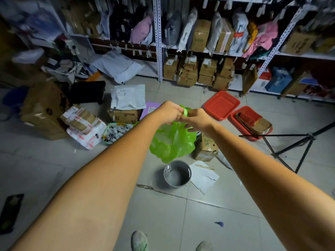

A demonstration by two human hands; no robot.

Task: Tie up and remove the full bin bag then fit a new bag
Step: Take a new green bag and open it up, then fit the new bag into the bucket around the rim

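Parcel-crammed shelving point(159, 38) lines a tiled storeroom floor point(208, 220) littered with boxes. Both hands, left hand point(169, 112) and right hand point(196, 118), pinch the neck of the green bin bag point(172, 142), lifted clear above the grey bin point(177, 173). Tying looks underway; the bin sits bare, with no liner fitted yet.

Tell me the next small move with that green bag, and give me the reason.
Probably pull the knot tight. Both the left hand and the right hand grip the gathered neck of the green bag, which hangs full above the grey bin. The bin looks bare inside, so the bag is already out; whether the knot is finished cannot be told, so cinching it comes before setting the bag aside.
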